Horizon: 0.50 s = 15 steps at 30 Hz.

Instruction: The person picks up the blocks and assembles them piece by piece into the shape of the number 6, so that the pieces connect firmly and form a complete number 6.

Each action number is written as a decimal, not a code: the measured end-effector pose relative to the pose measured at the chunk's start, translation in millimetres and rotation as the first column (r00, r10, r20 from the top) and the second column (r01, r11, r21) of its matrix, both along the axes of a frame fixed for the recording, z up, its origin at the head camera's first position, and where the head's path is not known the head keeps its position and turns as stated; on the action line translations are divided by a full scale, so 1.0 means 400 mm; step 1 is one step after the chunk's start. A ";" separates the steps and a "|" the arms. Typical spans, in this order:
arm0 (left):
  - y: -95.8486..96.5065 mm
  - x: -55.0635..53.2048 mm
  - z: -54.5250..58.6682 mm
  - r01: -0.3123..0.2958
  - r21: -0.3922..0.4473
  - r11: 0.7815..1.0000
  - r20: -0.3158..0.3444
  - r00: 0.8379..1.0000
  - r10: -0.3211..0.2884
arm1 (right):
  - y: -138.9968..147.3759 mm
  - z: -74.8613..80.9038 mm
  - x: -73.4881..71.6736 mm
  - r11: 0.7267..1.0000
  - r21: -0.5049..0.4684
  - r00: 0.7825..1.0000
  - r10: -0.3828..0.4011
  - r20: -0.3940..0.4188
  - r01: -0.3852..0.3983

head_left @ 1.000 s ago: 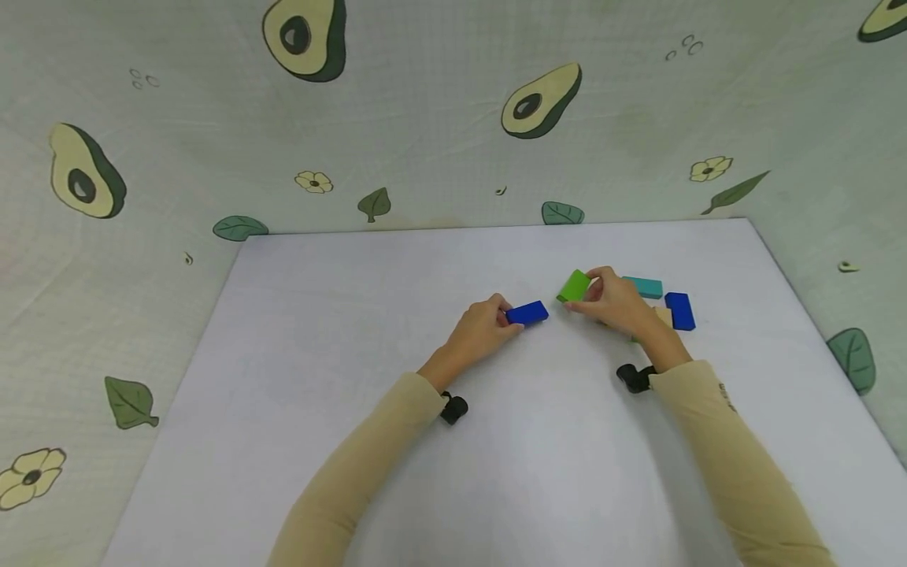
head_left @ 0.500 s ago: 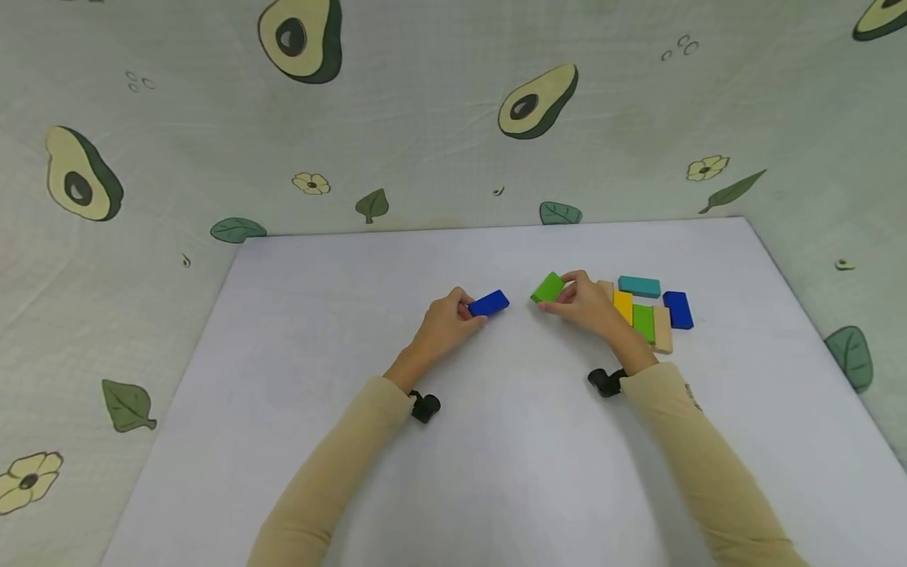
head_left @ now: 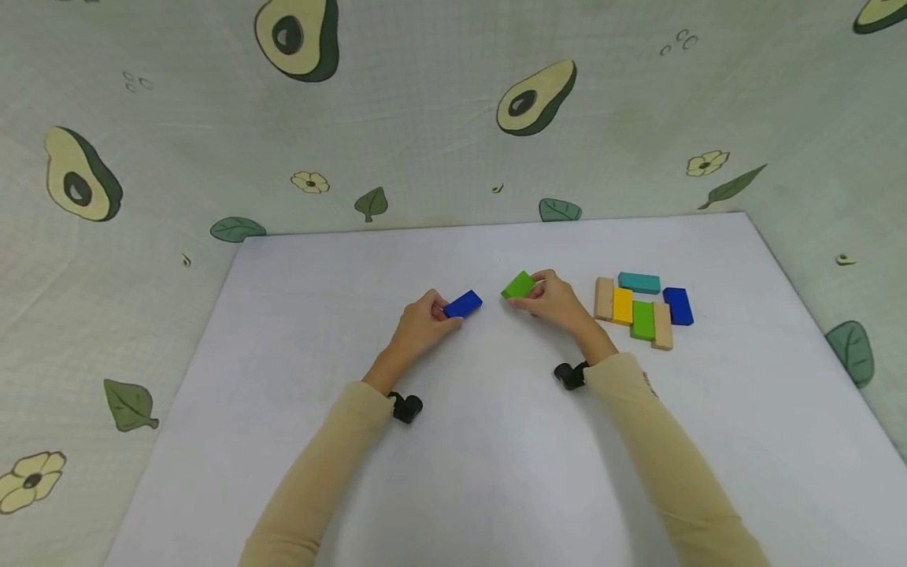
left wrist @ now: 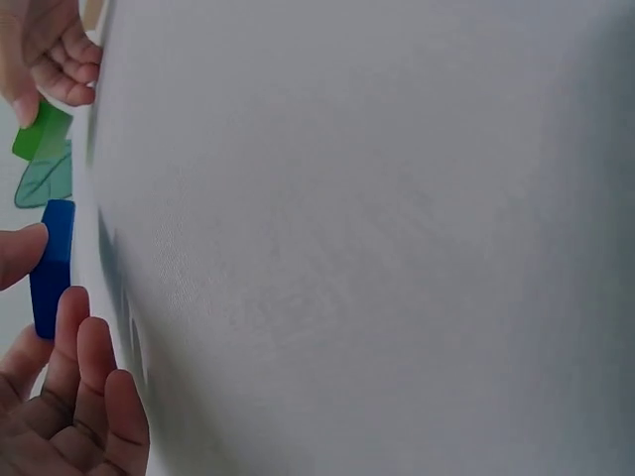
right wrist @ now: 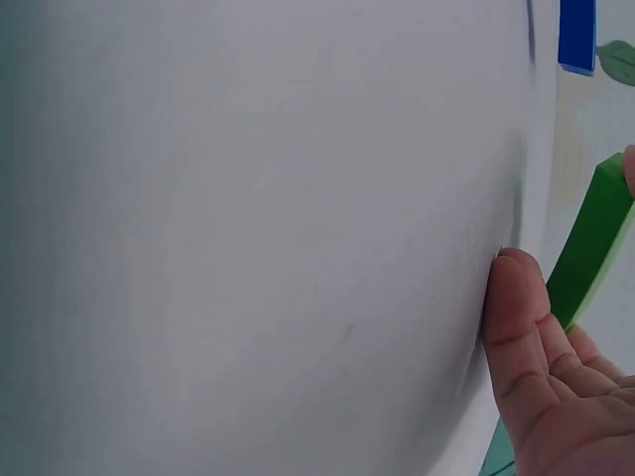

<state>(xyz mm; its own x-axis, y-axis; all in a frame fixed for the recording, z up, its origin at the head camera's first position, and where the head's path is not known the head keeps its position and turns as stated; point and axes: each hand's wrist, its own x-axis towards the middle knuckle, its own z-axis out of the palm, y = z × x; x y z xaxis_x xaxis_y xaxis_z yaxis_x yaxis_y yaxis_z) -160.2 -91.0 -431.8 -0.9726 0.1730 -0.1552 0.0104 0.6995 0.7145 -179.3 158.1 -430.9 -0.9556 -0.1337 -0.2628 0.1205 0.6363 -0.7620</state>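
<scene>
My left hand pinches a blue rectangular block between thumb and fingers, above the middle of the white table. In the left wrist view the thumb presses one side of that blue block, and the other fingers extend past it. A little to the right, my right hand pinches a bright green block, tilted in its fingertips. The right wrist view shows this green block near the right edge, with the blue one above it. The two blocks are a short way apart.
On the table's right side lies a group of blocks: a teal one, a blue one, a yellow one, a green one and two wooden ones, left and right. An avocado-print cloth hangs behind the white table.
Both hands have moved left across the table, carrying the blue and green blocks. The block group that the right hand and arm partly covered now shows fully.
</scene>
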 end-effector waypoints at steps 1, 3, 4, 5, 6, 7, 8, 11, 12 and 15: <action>-0.004 0.000 -0.001 -0.003 -0.004 1.000 0.006 1.000 0.003 | -0.008 0.000 -0.002 1.000 -0.002 1.000 0.000 0.002 0.000; -0.010 0.000 -0.004 -0.009 -0.014 1.000 0.018 1.000 0.009 | -0.025 0.001 -0.006 1.000 0.004 1.000 -0.005 0.001 0.005; -0.014 0.000 -0.006 -0.013 -0.019 1.000 0.025 1.000 0.014 | -0.033 0.000 -0.009 1.000 0.013 1.000 -0.009 0.003 0.009; -0.017 0.000 -0.008 -0.016 -0.024 1.000 0.030 0.999 0.017 | -0.041 -0.001 -0.011 1.000 0.020 1.000 -0.013 0.005 0.013; -0.020 0.000 -0.009 -0.022 -0.030 0.999 0.035 0.999 0.023 | -0.047 -0.003 -0.014 1.000 0.025 1.000 -0.016 0.007 0.016; -0.022 0.000 -0.010 -0.029 -0.033 0.999 0.039 0.999 0.030 | -0.054 -0.003 -0.016 0.999 0.032 1.000 -0.022 0.013 0.022; -0.025 -0.001 -0.011 -0.034 -0.037 0.999 0.041 0.999 0.036 | -0.061 -0.005 -0.020 0.999 0.038 0.999 -0.030 0.017 0.029; -0.030 -0.004 -0.014 -0.045 -0.047 0.998 0.048 0.998 0.048 | -0.077 -0.010 -0.030 0.998 0.040 0.998 -0.050 0.034 0.049; -0.031 -0.004 -0.014 -0.048 -0.051 0.998 0.048 0.998 0.051 | -0.081 -0.011 -0.033 0.997 0.045 0.998 -0.057 0.034 0.056; -0.034 -0.007 -0.016 -0.057 -0.066 0.996 0.048 0.997 0.060 | -0.098 -0.009 -0.038 0.996 0.059 0.997 -0.075 0.024 0.074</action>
